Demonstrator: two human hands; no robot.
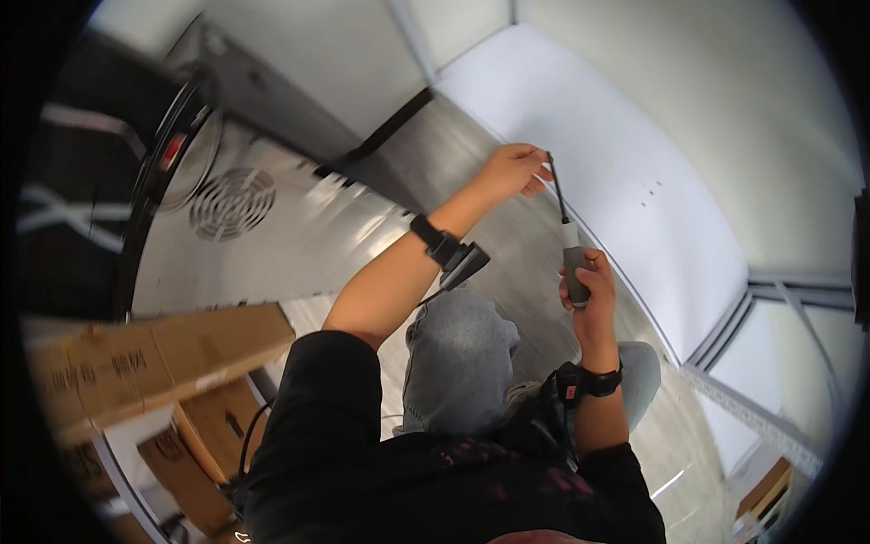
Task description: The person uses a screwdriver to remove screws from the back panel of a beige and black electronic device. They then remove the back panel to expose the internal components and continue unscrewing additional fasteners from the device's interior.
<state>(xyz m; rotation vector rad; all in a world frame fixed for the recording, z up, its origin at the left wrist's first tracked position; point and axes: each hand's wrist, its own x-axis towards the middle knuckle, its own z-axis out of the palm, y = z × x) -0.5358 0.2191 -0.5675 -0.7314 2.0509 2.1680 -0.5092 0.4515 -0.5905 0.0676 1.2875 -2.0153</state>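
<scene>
My right hand (591,281) is wrapped round the dark grey handle of a screwdriver (571,238), which has a pale grey collar and a thin black shaft. The shaft points away from me, slightly to the left. At its far end my left hand (515,172) has its fingertips drawn together at the tip; whether a small part sits between them is too small to tell. The left hand's lower fingers are loosely curled. Each forearm wears a black strap with a black device.
A white panel (625,172) stands beyond the tool, with metal framing (770,299) at right. Grey floor (426,140) runs below. A metal casing with a round vent grille (233,205) is at left, and cardboard boxes (163,358) lie at lower left. My bent knees (462,349) are below my hands.
</scene>
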